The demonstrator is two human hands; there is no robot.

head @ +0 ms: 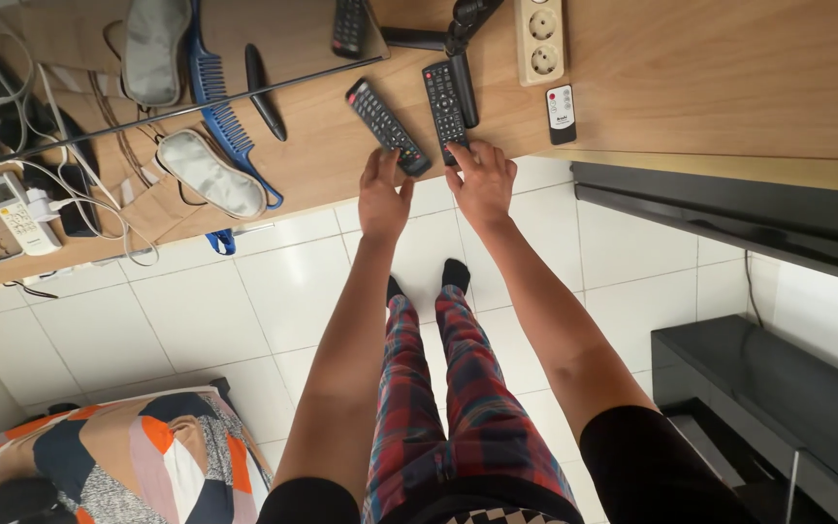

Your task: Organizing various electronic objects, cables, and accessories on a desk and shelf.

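1. Head view: two black remotes lie at the wooden table's (pixel 729 87) near edge.
2. The left hand (pixel 383 199), fingers loosely spread, touches the left remote (pixel 386 126) at its near end.
3. The right hand (pixel 483 182), fingers spread, rests on the right remote (pixel 443 107).
4. Both look light, stiff, smooth plastic; best gripped along the long sides.

matt black plastic remotes (pixel 387 127), wood-grain desk (pixel 710 78)

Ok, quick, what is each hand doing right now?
Left hand: open, fingertips on the angled long black remote control.
Right hand: open, fingertips on the upright black remote control.
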